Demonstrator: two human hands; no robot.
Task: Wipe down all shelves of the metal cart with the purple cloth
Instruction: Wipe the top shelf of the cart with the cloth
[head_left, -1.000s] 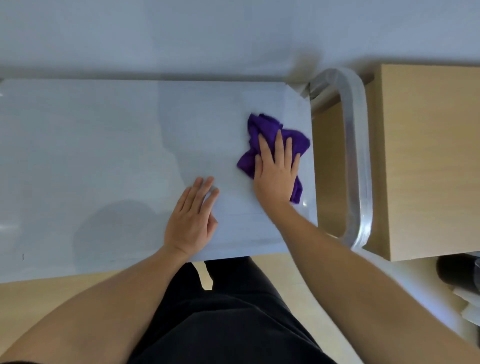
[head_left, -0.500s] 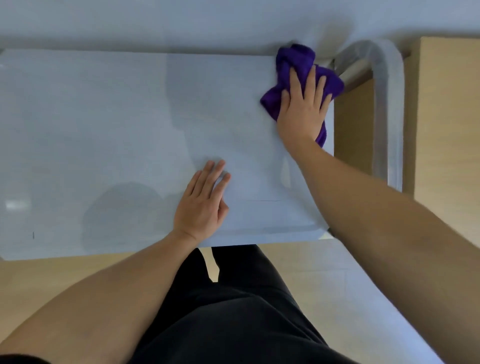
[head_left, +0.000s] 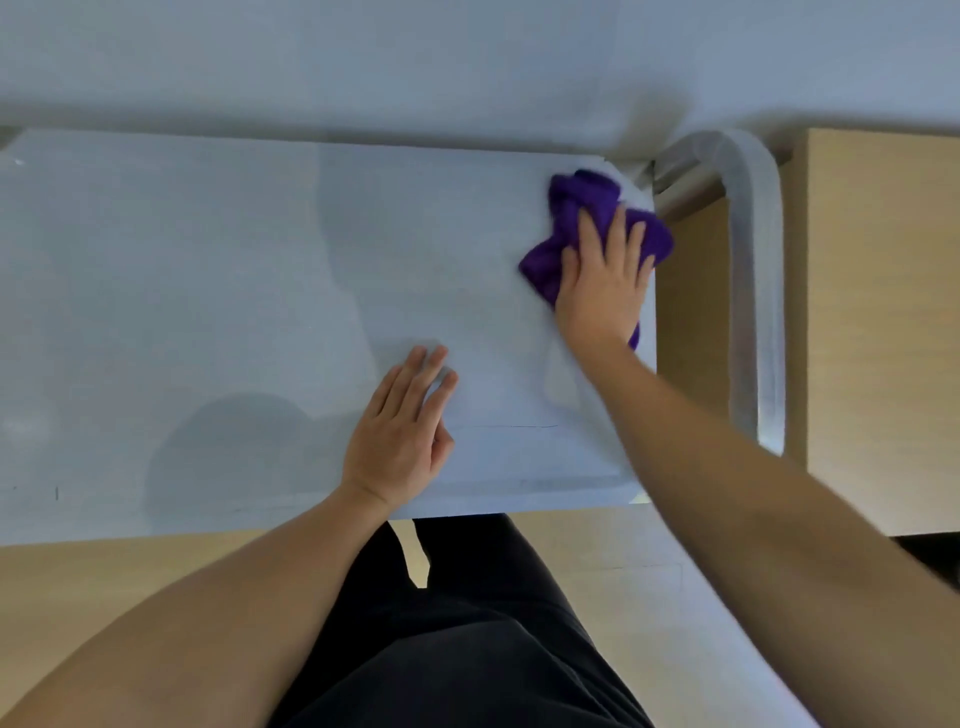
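Note:
The metal cart's top shelf (head_left: 208, 312) fills the left and middle of the head view, a flat grey sheet. A crumpled purple cloth (head_left: 576, 208) lies near its far right corner. My right hand (head_left: 602, 280) presses flat on the cloth with straight fingers, covering its middle. My left hand (head_left: 400, 431) rests flat on the bare shelf near the front edge, fingers straight and together. The cart's lower shelves are hidden under the top one.
The cart's curved metal handle (head_left: 753, 291) loops off the right end of the shelf. A light wooden cabinet (head_left: 883, 322) stands just right of it. A pale wall (head_left: 467, 62) runs behind the cart. My dark-trousered legs (head_left: 467, 649) stand at the front edge.
My right hand pushed the cloth from mid-right of the shelf up to the far right corner, then drew it a little back toward me. My left hand stayed flat in place.

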